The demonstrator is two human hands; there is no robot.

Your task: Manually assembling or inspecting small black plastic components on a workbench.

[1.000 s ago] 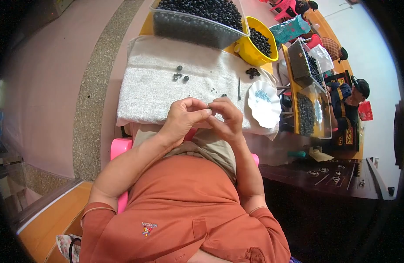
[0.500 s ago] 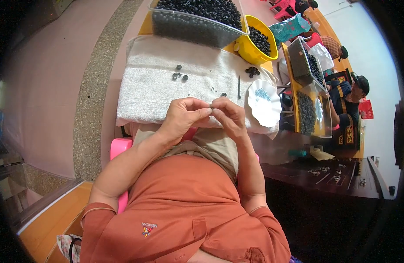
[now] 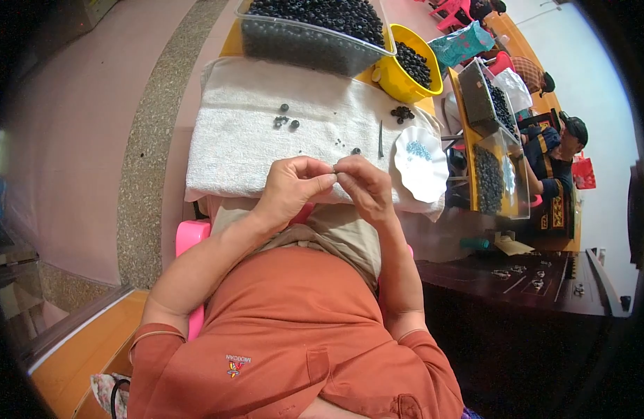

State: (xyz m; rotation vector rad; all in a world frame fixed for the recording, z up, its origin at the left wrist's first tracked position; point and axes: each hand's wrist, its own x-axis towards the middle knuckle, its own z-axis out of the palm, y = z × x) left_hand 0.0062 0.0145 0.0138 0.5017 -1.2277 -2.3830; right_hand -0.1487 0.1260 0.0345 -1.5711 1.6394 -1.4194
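Observation:
Over the near edge of a white towel (image 3: 245, 150), my left hand (image 3: 290, 185) and my right hand (image 3: 366, 185) meet fingertip to fingertip. Both pinch something tiny and dark between them, too small to name. Just beyond my right fingers lies a small black round piece (image 3: 356, 151). Farther left on the towel are two more black round pieces (image 3: 295, 124) with small dark bits (image 3: 280, 122) beside them. To the right of my right hand sits a white scalloped dish (image 3: 430, 174) holding tiny blue pieces. A thin dark tool (image 3: 381, 140), perhaps tweezers, lies beside the dish.
Along the far towel edge stands a clear bin (image 3: 301, 52) full of black pieces, with a yellow bucket (image 3: 399, 85) to its right. A small black heap (image 3: 402, 114) lies nearby. At right, a person (image 3: 556, 153) sits by another table with clear bins (image 3: 486, 185).
Both hands stay pinched together in nearly the same place. My right fingers have shifted very slightly; nothing else visibly differs.

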